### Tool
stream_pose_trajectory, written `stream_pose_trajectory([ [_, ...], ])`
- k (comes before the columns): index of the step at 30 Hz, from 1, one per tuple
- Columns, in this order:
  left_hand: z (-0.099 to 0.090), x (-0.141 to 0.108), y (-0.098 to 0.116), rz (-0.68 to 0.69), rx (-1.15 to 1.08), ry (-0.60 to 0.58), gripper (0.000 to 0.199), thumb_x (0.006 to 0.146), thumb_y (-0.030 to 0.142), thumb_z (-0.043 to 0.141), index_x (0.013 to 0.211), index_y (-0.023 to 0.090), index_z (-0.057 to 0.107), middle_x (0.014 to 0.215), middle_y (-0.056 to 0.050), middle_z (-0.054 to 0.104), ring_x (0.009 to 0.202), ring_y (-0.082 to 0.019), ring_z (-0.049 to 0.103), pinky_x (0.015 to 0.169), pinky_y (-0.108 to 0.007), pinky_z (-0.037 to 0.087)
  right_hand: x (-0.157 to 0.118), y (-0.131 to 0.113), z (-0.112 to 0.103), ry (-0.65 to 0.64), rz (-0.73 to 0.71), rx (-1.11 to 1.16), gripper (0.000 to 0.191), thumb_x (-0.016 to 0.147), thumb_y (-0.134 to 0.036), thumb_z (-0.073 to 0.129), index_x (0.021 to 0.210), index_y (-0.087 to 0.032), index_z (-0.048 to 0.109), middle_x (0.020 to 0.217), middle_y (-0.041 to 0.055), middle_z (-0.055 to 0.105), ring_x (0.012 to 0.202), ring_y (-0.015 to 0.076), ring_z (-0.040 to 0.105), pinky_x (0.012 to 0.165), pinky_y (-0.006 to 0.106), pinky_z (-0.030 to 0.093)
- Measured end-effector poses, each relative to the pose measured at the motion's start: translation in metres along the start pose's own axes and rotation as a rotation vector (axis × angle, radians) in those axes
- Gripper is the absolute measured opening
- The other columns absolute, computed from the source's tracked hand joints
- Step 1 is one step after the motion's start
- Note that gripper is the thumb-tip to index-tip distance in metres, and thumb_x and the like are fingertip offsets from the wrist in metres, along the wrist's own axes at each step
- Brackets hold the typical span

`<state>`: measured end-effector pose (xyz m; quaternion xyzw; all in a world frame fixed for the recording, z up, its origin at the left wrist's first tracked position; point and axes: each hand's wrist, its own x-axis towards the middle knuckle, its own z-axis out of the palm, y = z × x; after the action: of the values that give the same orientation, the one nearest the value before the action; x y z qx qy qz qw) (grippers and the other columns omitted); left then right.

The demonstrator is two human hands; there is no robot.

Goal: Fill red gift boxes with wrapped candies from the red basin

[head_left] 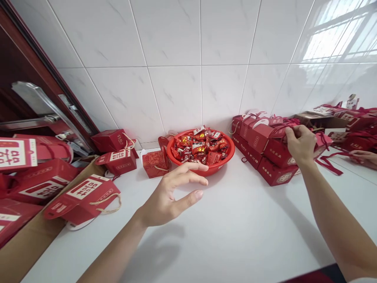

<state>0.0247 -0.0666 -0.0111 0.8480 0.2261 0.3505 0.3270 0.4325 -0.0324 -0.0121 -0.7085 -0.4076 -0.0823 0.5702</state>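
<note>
My left hand [173, 192] hovers over the white table just in front of a red bowl [218, 169], fingers apart and holding nothing. Wrapped candies [200, 147] in red fill the bowl. On the right, my right hand [301, 144] pinches the top of a red gift box [275, 148] in the upper layer of a stack. A lower red box [278, 175] lies beneath it. The right fingertips partly hide the spot they grip. Left of the bowl stands a red patterned box [155, 163] with a rope handle.
A cardboard carton [38, 236] with several red boxes stands at the left, by a door handle [29, 122]. One red box [85, 196] leans over its edge. At the far right, another person's hand [365, 157] is near a dark red ribbon [330, 164]. White tiles [173, 39] back the table.
</note>
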Motion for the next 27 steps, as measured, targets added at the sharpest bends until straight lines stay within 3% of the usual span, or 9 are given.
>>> stream_pose_trajectory([
  [8, -0.002, 0.001, -0.002, -0.02, 0.057, -0.006, 0.017, 0.092, 0.03, 0.064, 0.103, 0.022, 0.074, 0.13, -0.011, 0.065, 0.125, -0.027, 0.058, 0.108, -0.042, 0.047, 0.008, -0.013, -0.005, 0.105, 0.036, 0.087, 0.013, 0.08, -0.025, 0.06, 0.07, -0.022, 0.052, 0.067, 0.0016, 0.055, 0.06, 0.0167, 0.046, 0.066, 0.033, 0.041],
  [15, -0.003, 0.001, -0.003, -0.031, 0.054, -0.057, 0.016, 0.093, 0.029, 0.063, 0.104, 0.023, 0.073, 0.13, -0.01, 0.065, 0.125, -0.026, 0.058, 0.106, -0.04, 0.048, -0.006, -0.02, 0.0, -0.047, 0.048, -0.069, 0.015, 0.079, -0.025, 0.062, 0.067, -0.021, 0.053, 0.067, 0.002, 0.057, 0.067, 0.0184, 0.052, 0.079, 0.035, 0.041],
  [19, -0.005, 0.001, -0.003, -0.05, 0.071, -0.061, 0.017, 0.093, 0.031, 0.063, 0.104, 0.023, 0.074, 0.13, -0.01, 0.065, 0.126, -0.027, 0.057, 0.107, -0.042, 0.047, -0.009, -0.032, -0.011, -0.136, 0.001, -0.214, 0.021, 0.076, -0.027, 0.065, 0.06, -0.022, 0.051, 0.058, 0.0001, 0.051, 0.062, 0.0183, 0.046, 0.075, 0.035, 0.038],
  [23, -0.006, 0.003, -0.004, -0.068, 0.071, -0.082, 0.017, 0.092, 0.033, 0.064, 0.103, 0.023, 0.074, 0.132, -0.01, 0.064, 0.124, -0.026, 0.058, 0.107, -0.041, 0.047, -0.006, -0.031, -0.022, -0.165, -0.083, -0.541, 0.034, 0.076, -0.043, 0.065, 0.054, -0.024, 0.047, 0.055, 0.0048, 0.049, 0.073, 0.0278, 0.05, 0.079, 0.045, 0.038],
  [27, -0.005, 0.004, -0.006, -0.072, 0.092, -0.094, 0.018, 0.092, 0.033, 0.063, 0.103, 0.023, 0.073, 0.132, -0.009, 0.064, 0.123, -0.025, 0.059, 0.107, -0.04, 0.047, -0.011, -0.021, -0.024, 0.006, -0.185, -0.606, 0.027, 0.076, -0.048, 0.062, 0.074, -0.021, 0.064, 0.086, 0.0167, 0.065, 0.097, 0.0388, 0.056, 0.088, 0.057, 0.038],
])
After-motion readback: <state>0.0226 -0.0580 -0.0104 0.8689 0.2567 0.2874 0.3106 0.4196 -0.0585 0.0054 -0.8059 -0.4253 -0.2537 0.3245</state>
